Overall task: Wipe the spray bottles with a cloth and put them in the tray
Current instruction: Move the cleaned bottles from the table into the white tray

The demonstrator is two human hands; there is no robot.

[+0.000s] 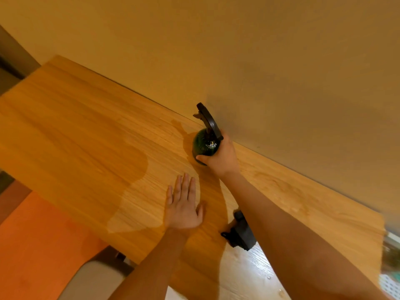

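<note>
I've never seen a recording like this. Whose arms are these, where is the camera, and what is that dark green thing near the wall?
There is no machine here: a person wears one camera on the head, looking down at their own arms. The right hand grips a dark green spray bottle with a black trigger top, standing on the wooden table close to the wall. The left hand lies flat and open on the table, holding nothing. A second black sprayer top shows partly behind the right forearm. At the far right edge is something white and perforated, too blurred to identify. No cloth is visible.
</note>
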